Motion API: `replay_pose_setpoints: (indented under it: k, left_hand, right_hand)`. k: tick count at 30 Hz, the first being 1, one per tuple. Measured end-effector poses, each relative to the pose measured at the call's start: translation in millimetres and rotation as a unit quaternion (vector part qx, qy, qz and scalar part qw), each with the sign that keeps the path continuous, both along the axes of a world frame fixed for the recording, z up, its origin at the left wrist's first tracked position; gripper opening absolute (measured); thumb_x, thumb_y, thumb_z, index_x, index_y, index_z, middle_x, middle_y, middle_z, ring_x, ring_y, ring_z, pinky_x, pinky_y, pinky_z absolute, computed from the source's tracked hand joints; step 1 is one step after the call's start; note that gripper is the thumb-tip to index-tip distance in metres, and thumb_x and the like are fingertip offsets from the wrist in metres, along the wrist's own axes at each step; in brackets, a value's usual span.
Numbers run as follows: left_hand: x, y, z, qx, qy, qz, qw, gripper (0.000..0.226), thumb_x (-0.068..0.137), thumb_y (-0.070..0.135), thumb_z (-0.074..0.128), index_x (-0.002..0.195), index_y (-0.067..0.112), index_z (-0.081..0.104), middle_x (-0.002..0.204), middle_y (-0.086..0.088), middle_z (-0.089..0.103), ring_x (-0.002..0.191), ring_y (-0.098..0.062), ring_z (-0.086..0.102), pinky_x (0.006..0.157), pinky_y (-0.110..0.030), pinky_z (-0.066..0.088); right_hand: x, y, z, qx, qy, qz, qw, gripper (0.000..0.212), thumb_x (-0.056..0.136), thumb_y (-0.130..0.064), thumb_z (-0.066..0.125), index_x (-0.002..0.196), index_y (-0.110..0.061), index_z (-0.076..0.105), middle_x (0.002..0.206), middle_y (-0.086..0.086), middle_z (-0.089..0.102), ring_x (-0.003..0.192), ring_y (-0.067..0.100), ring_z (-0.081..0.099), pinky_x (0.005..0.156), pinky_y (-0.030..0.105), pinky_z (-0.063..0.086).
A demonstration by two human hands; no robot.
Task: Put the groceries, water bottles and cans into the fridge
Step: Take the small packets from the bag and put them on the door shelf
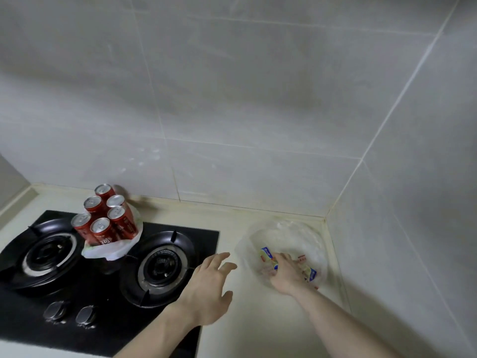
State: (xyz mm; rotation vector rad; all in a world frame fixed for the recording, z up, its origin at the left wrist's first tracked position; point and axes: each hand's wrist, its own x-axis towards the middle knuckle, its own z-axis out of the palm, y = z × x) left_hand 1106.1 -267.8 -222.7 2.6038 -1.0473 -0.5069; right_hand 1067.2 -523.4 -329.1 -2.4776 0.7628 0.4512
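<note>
- I see six red soda cans (104, 220) standing upright in a tight cluster on a white plastic bag (113, 248), at the back middle of the black gas hob (108, 267), between its two burners.
- A clear plastic bag (284, 244) of packaged groceries (267, 254) lies in the tabletop's (258, 319) far right corner, against the tiled wall (258, 99).
- My right hand (285, 273) reaches into that bag, grip clenched around the blue-and-yellow packets.
- My left hand (209, 285) hovers near the bag's left edge, grip released, fingers spread, holding nothing.
</note>
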Motion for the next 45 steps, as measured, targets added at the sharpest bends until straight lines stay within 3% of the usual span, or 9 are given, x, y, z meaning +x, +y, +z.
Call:
replay_pose_setpoints:
  k: [8,16,22,25,28,32,34,39,45]
  left_hand:
    - [14.0,13.5,-10.7,-0.010,0.011,0.052,0.999,0.060,0.092,0.037,0.056,0.150,0.034,0.039,0.163,0.013,0.019,0.151,-0.012,0.016,0.120,-0.036,0.028]
    - [11.2,21.8,-16.5,-0.015,0.010,0.071,0.997,0.058,0.093,0.037,0.056,0.149,0.035,0.040,0.161,0.017,0.019,0.149,-0.011,0.017,0.119,-0.033,0.028]
    - [8.3,18.6,-21.3,-0.025,0.011,0.074,0.997,0.056,0.093,0.036,0.055,0.147,0.036,0.042,0.160,0.017,0.022,0.149,-0.010,0.018,0.120,-0.032,0.027]
    - [9.2,15.0,-21.8,-0.042,0.008,0.075,0.996,0.054,0.092,0.036,0.056,0.145,0.036,0.044,0.159,0.018,0.024,0.148,-0.009,0.021,0.119,-0.031,0.028]
    - [12.7,7.8,-19.9,-0.076,0.004,0.074,0.994,0.053,0.091,0.035,0.057,0.143,0.036,0.046,0.153,0.020,0.031,0.141,-0.007,0.030,0.116,-0.025,0.030]
    - [13.7,-12.0,-15.0,-0.124,0.018,0.064,0.990,0.057,0.089,0.042,0.062,0.143,0.040,0.042,0.134,0.027,0.045,0.116,0.002,0.048,0.099,-0.020,0.044]
    - [11.5,-22.8,-12.7,-0.136,0.034,0.052,0.989,0.064,0.087,0.050,0.064,0.145,0.046,0.036,0.127,0.028,0.047,0.107,0.004,0.052,0.092,-0.020,0.048]
    - [5.0,-40.4,-10.6,-0.183,0.052,0.014,0.982,0.046,0.088,0.053,0.068,0.131,0.048,0.052,0.119,0.030,0.055,0.099,0.001,0.059,0.080,-0.017,0.050]
    - [-1.3,-44.3,-12.7,-0.234,0.060,0.039,0.970,0.011,0.093,0.033,0.070,0.104,0.037,0.072,0.100,0.024,0.069,0.083,-0.002,0.065,0.072,-0.015,0.050]
  right_hand:
    - [42.1,-10.7,-38.3,-0.031,0.034,0.078,0.996,0.076,0.099,-0.029,0.055,0.163,-0.029,0.015,0.169,-0.001,0.012,0.156,0.033,0.011,0.127,0.042,0.016]
    - [35.6,-19.7,-68.2,-0.065,-0.007,0.060,0.996,0.064,0.093,-0.041,0.064,0.152,-0.029,0.042,0.145,0.001,0.048,0.133,0.029,0.045,0.115,0.039,0.037]
    - [34.4,-19.9,-65.5,-0.075,-0.050,-0.003,0.996,0.031,0.085,-0.029,0.075,0.111,-0.024,0.061,0.118,0.000,0.063,0.112,0.026,0.058,0.093,0.034,0.047]
    - [33.9,-17.3,-54.8,-0.012,-0.114,-0.122,0.986,0.037,0.074,-0.029,0.082,0.102,-0.025,0.059,0.107,-0.001,0.067,0.100,0.025,0.063,0.078,0.033,0.048]
    - [29.9,-6.4,-28.4,0.093,-0.209,-0.223,0.947,0.042,0.072,-0.024,0.083,0.108,-0.026,0.061,0.110,-0.003,0.067,0.100,0.020,0.065,0.082,0.032,0.051]
    - [10.6,15.2,30.4,0.377,-0.209,-0.293,0.853,0.041,0.078,-0.009,0.081,0.113,-0.020,0.063,0.102,0.003,0.074,0.079,0.019,0.070,0.069,0.030,0.058]
    - [-3.3,21.3,58.0,0.507,-0.171,-0.243,0.809,0.053,0.078,-0.004,0.083,0.123,-0.021,0.060,0.111,0.007,0.072,0.087,0.023,0.072,0.081,0.040,0.063]
    - [-23.1,24.0,85.9,0.538,-0.148,-0.121,0.821,0.074,0.069,-0.010,0.089,0.133,-0.027,0.057,0.131,0.004,0.065,0.107,0.025,0.073,0.092,0.046,0.060]
    - [-19.3,28.3,93.0,0.549,-0.113,-0.109,0.821,0.048,0.086,-0.001,0.076,0.130,-0.016,0.062,0.120,0.015,0.070,0.095,0.023,0.074,0.081,0.032,0.058]
